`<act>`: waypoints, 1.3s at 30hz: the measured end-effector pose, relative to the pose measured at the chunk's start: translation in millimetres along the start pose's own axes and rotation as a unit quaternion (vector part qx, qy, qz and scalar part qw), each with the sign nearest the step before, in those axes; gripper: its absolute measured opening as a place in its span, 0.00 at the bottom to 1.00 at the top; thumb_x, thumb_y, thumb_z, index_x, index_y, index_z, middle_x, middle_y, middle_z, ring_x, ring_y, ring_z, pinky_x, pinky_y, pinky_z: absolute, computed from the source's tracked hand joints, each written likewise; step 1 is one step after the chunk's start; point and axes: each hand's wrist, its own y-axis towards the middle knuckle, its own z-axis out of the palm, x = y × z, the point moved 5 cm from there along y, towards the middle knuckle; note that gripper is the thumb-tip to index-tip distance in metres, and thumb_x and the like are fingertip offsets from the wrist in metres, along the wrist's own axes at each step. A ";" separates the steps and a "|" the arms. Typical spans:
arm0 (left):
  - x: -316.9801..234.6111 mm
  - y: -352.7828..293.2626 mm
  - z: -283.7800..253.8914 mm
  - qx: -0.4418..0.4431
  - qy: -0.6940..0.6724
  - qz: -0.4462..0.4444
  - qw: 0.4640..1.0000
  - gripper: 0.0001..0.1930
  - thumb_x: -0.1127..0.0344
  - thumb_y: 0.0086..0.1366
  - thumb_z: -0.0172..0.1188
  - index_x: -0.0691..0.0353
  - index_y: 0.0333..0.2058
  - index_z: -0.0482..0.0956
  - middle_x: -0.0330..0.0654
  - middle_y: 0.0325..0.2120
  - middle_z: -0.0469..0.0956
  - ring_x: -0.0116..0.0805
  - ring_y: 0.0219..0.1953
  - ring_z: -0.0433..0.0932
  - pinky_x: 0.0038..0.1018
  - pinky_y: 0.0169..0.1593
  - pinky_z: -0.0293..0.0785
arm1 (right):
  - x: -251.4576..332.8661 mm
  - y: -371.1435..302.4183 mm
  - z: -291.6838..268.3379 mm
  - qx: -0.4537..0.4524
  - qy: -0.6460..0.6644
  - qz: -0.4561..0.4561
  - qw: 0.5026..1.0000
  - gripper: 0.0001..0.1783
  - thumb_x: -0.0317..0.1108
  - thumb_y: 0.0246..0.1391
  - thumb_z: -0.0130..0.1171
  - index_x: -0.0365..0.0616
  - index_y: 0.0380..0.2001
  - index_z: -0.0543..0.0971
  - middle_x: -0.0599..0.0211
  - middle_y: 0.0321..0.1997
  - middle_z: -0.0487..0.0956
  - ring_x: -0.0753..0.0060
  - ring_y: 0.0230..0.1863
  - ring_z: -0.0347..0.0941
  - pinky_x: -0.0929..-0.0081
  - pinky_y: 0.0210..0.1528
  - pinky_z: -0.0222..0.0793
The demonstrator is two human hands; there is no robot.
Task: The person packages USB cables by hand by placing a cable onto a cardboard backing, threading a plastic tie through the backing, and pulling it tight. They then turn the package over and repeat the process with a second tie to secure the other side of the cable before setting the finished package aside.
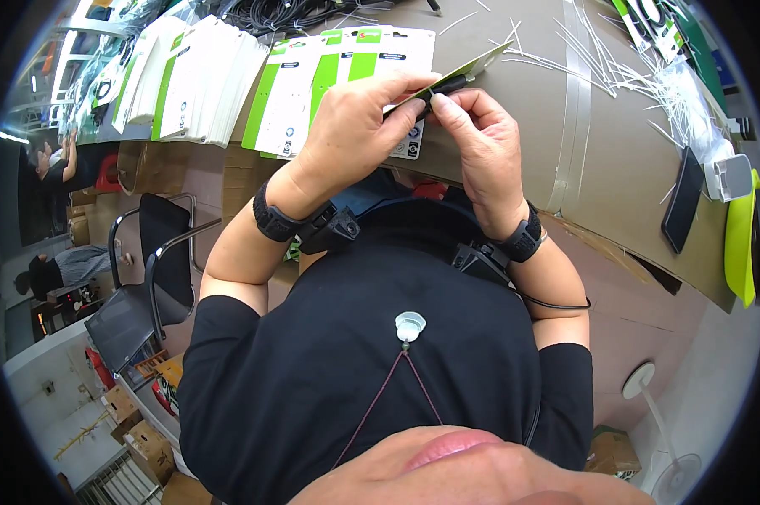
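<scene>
My left hand [354, 122] is closed on a green-and-white backing card [482, 62], tilted so it shows almost edge-on. A black cable [449, 85] lies against the card's near side, partly covered by my fingers. Right beside it, my right hand [487, 150] pinches thumb and forefinger together at the cable; what sits between those fingertips is too small to tell. Under and behind my hands, several similar cards [291, 93] lie flat on the brown table [514, 126].
Stacked cards [207, 80] stand at the left, with coiled black cables [287, 13] behind. Thin white ties [577, 55] are scattered to the right. A dark phone [682, 200] and a yellow-green object [740, 244] lie at the right edge. A chair [165, 244] and other people are at left.
</scene>
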 end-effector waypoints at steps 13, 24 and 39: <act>-18.9 -16.2 -5.6 -0.043 0.308 0.198 0.929 0.15 0.72 0.55 0.57 0.58 0.43 0.77 0.42 0.33 0.81 0.37 0.35 0.80 0.29 0.37 0.71 | 80.4 3.2 8.8 0.032 -0.441 -0.287 0.850 0.06 0.30 0.52 0.62 0.38 0.30 0.80 0.65 0.30 0.78 0.78 0.29 0.72 0.82 0.31 0.68; -41.1 -23.9 -10.2 -0.073 0.383 0.292 0.873 0.15 0.72 0.52 0.57 0.58 0.41 0.79 0.39 0.35 0.81 0.35 0.38 0.80 0.29 0.37 0.71 | 93.1 28.9 44.9 0.119 -0.510 -0.318 0.790 0.09 0.32 0.52 0.62 0.38 0.34 0.79 0.62 0.32 0.78 0.69 0.30 0.74 0.78 0.35 0.71; 99.1 -14.2 -13.7 0.035 -0.384 -0.224 0.895 0.22 0.70 0.59 0.64 0.69 0.51 0.69 0.42 0.42 0.77 0.25 0.42 0.76 0.19 0.46 0.74 | 29.2 58.2 15.6 0.157 -0.568 -0.219 0.777 0.13 0.36 0.51 0.61 0.40 0.37 0.75 0.59 0.33 0.76 0.62 0.36 0.75 0.71 0.38 0.72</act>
